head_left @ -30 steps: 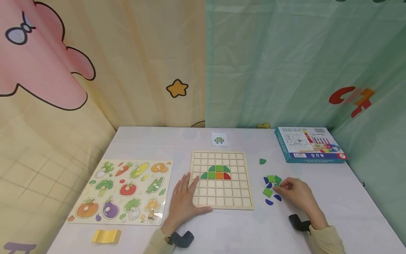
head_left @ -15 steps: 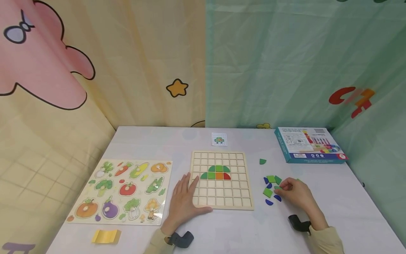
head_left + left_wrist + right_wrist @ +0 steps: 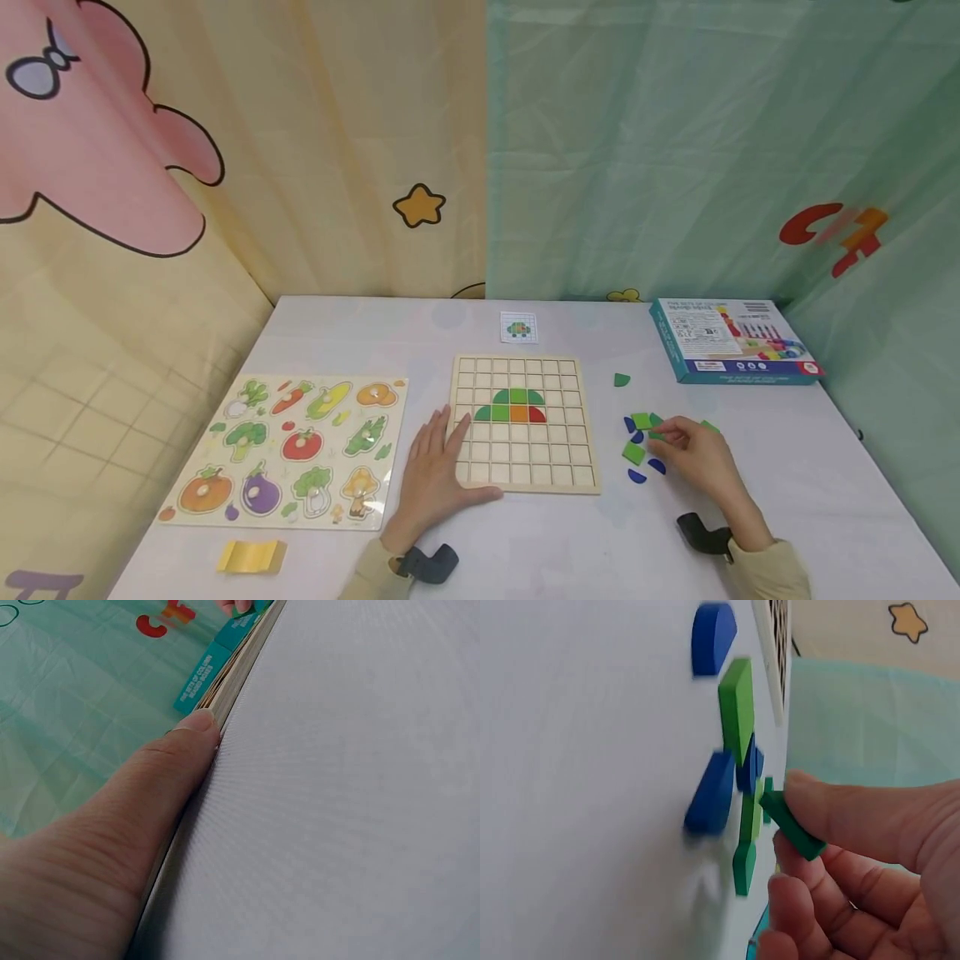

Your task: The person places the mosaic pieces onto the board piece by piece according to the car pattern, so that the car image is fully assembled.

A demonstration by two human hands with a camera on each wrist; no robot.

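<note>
A wooden grid board (image 3: 525, 467) lies mid-table with a green dome of tiles, one orange and one red tile, set in its middle rows. My left hand (image 3: 442, 442) rests flat on the table and on the board's left edge; its thumb (image 3: 150, 795) lies along that edge (image 3: 232, 671). To the right of the board, my right hand (image 3: 663, 437) pinches a dark green tile (image 3: 791, 825) between thumb and fingers, just above a loose cluster of light green squares (image 3: 632, 452) and blue curved pieces (image 3: 636, 477). More of those blue pieces (image 3: 711, 791) lie under the hand.
A lone green quarter piece (image 3: 621, 381) sits right of the board. A pattern card (image 3: 518, 327) lies behind it and a teal box (image 3: 731, 340) at the back right. A vegetable puzzle (image 3: 292, 450) fills the left side, with a yellow folded piece (image 3: 251, 557) near the front edge.
My right hand has shifted slightly up and back over the loose cluster with the dark green tile pinched. The left hand and the board have not moved.
</note>
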